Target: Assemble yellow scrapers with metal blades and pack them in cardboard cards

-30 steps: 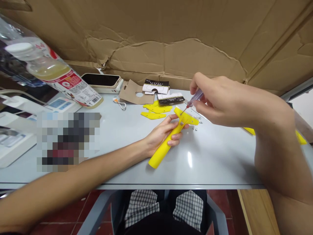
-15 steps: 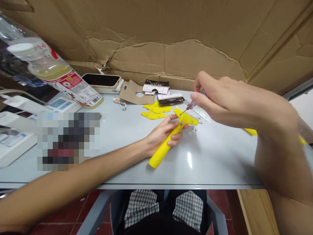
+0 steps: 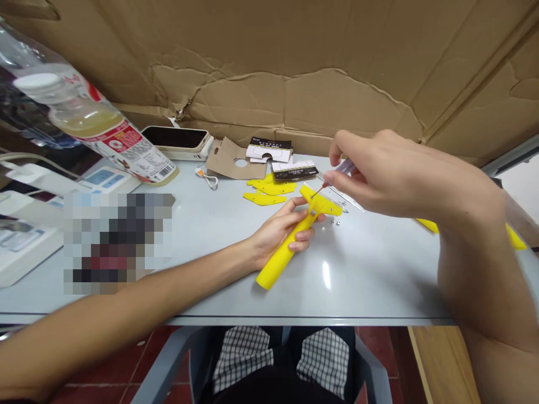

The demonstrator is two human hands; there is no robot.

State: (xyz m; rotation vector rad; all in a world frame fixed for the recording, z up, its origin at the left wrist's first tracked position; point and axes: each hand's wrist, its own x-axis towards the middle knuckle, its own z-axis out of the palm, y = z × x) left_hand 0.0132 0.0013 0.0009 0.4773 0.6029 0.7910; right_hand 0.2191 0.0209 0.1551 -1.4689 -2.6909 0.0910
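Observation:
My left hand (image 3: 280, 227) is wrapped round a yellow plastic tool (image 3: 280, 261) with a round handle and a wide flat head, its handle end angled toward me. My right hand (image 3: 366, 168) grips a screwdriver (image 3: 342, 168) with a clear handle. The screwdriver's thin shaft slants down to a screw hole on the left side of the yellow head. Just right of the head, several small screws and nuts (image 3: 338, 223) lie on the table. Flat yellow pieces (image 3: 269, 188) rest behind my left hand.
Black and white packaging cards (image 3: 269, 149) and a brown card (image 3: 229, 160) lie at the back. A phone (image 3: 174, 137), a bottle (image 3: 118, 137) and white power strips (image 3: 25, 247) are on the left. Cardboard (image 3: 295, 67) stands behind the table.
My right hand has turned a little and dipped, with the screwdriver tilting lower while its tip stays at the same hole. My left hand and the yellow tool look unmoved.

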